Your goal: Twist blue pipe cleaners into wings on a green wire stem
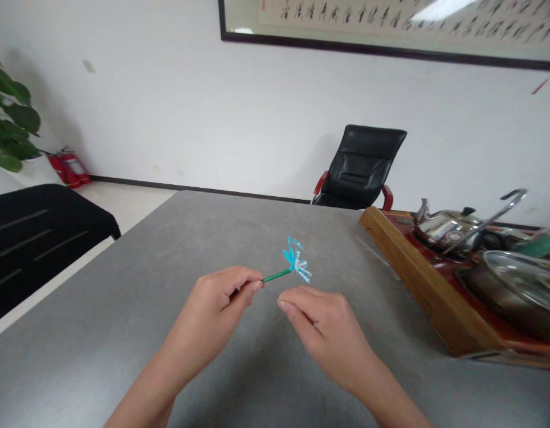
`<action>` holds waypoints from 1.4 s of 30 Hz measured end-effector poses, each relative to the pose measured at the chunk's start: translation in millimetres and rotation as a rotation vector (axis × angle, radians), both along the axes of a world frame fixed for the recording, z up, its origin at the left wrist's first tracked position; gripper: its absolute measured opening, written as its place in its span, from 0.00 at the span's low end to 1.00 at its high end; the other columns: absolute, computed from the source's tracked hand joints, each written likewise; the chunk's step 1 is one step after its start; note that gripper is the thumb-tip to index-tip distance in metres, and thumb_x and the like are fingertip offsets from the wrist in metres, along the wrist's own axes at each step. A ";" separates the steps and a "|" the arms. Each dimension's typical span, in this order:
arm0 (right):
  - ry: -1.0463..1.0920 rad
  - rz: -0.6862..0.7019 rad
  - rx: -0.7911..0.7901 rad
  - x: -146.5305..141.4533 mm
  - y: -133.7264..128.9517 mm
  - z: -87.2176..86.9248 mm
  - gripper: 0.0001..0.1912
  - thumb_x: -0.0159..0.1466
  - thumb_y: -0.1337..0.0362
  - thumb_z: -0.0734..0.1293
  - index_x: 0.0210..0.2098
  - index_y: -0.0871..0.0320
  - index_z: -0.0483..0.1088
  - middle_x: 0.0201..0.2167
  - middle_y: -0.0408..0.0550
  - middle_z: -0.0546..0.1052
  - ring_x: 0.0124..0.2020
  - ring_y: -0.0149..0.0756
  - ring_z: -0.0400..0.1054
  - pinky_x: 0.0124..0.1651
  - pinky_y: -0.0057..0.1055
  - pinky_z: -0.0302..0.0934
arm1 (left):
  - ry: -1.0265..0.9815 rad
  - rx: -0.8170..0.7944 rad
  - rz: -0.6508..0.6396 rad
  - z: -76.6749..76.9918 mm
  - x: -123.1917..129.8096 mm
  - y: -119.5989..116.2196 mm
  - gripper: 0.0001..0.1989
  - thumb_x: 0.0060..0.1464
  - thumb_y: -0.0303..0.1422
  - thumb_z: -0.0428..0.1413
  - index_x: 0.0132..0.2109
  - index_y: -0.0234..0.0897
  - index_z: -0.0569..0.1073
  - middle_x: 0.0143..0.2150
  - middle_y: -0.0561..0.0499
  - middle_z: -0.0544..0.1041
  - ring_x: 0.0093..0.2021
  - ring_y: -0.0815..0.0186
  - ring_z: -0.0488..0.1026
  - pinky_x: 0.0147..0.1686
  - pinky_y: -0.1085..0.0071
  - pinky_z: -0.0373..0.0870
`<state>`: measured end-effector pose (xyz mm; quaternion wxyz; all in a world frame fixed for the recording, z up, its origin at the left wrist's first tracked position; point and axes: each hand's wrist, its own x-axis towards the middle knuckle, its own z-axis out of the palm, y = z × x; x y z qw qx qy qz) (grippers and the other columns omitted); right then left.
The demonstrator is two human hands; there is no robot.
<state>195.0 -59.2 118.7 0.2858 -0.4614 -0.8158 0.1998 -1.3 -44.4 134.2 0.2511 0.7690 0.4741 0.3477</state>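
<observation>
A wooden tray [429, 285] is set on the right of the grey table [100, 333], with a steel kettle [444, 229] and a lidded pot [515, 291] placed on it. A black chair [359, 166] is seen beyond the table, below a framed calligraphy [390, 30]; a red fire extinguisher [68, 168] is placed beside a leafy plant [11, 113].

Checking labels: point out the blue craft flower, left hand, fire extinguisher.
Blue craft flower [291, 257]: head view, on the blue petals.
Left hand [214, 303]: head view, on the back of the hand.
Fire extinguisher [71, 168]: head view, on the red body.
</observation>
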 end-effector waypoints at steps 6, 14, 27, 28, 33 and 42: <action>0.126 -0.007 -0.116 2.0 13.0 -7.9 0.12 0.66 0.62 0.60 0.31 0.56 0.73 0.20 0.40 0.69 0.23 0.29 0.61 0.28 0.26 0.51 | -0.054 -0.094 -0.108 4.4 -0.2 -1.8 0.10 0.61 0.33 0.49 0.36 0.37 0.75 0.25 0.56 0.70 0.28 0.72 0.67 0.29 0.78 0.60; 0.407 0.153 -0.223 10.1 23.6 -3.1 0.13 0.65 0.60 0.62 0.28 0.59 0.72 0.25 0.43 0.73 0.28 0.30 0.64 0.31 0.26 0.56 | -0.003 -0.202 -0.376 12.5 -1.3 -5.5 0.13 0.62 0.32 0.48 0.32 0.35 0.74 0.25 0.56 0.67 0.27 0.73 0.65 0.28 0.78 0.58; 0.188 0.292 -0.236 21.7 25.0 5.9 0.11 0.65 0.63 0.64 0.29 0.60 0.74 0.23 0.40 0.70 0.26 0.25 0.64 0.30 0.22 0.56 | 0.387 -0.111 -0.439 2.0 0.0 -9.3 0.13 0.60 0.26 0.48 0.29 0.38 0.73 0.26 0.55 0.72 0.28 0.70 0.70 0.29 0.76 0.58; 0.160 0.272 -0.206 20.5 22.5 7.6 0.10 0.65 0.64 0.64 0.29 0.59 0.74 0.23 0.40 0.70 0.26 0.25 0.64 0.30 0.22 0.55 | 0.411 -0.099 -0.398 0.3 0.2 -8.9 0.13 0.59 0.26 0.49 0.29 0.38 0.73 0.27 0.55 0.73 0.28 0.70 0.71 0.29 0.76 0.58; -0.076 0.110 0.063 11.0 4.4 14.7 0.11 0.67 0.67 0.60 0.31 0.57 0.72 0.24 0.41 0.70 0.28 0.28 0.64 0.32 0.25 0.52 | 0.431 -0.029 -0.145 -5.8 1.7 -3.2 0.13 0.60 0.29 0.46 0.35 0.41 0.76 0.31 0.53 0.76 0.32 0.66 0.74 0.30 0.74 0.60; -0.281 -0.012 0.237 -6.6 -0.3 1.6 0.14 0.66 0.70 0.56 0.28 0.59 0.69 0.22 0.43 0.69 0.22 0.30 0.62 0.27 0.29 0.49 | 0.109 -0.034 0.070 -4.7 2.4 2.8 0.12 0.61 0.33 0.47 0.37 0.38 0.74 0.27 0.54 0.73 0.28 0.69 0.69 0.29 0.75 0.61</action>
